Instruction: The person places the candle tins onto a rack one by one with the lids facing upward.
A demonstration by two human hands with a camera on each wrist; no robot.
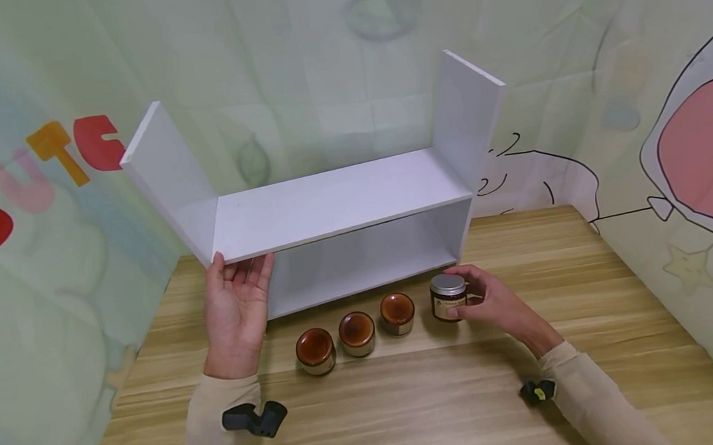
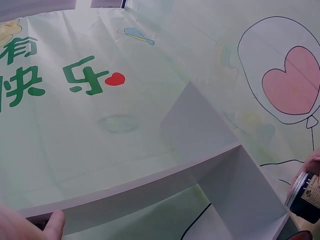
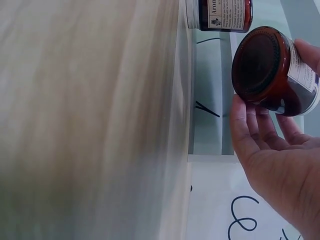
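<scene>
Beige sleeves (image 1: pixel 597 394), bare hands (image 1: pixel 239 314), black wrist devices (image 1: pixel 272 419), yellow mark (image 1: pixel 540 394) on right one

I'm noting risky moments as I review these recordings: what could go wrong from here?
The silver-lidded jar in the right hand appears lifted off the table and held by the fingers, so it might slip. Three amber jars stand in front of the white shelf, where either hand could bump one. The left hand is on the shelf's front edge; a pull might shift it.
</scene>
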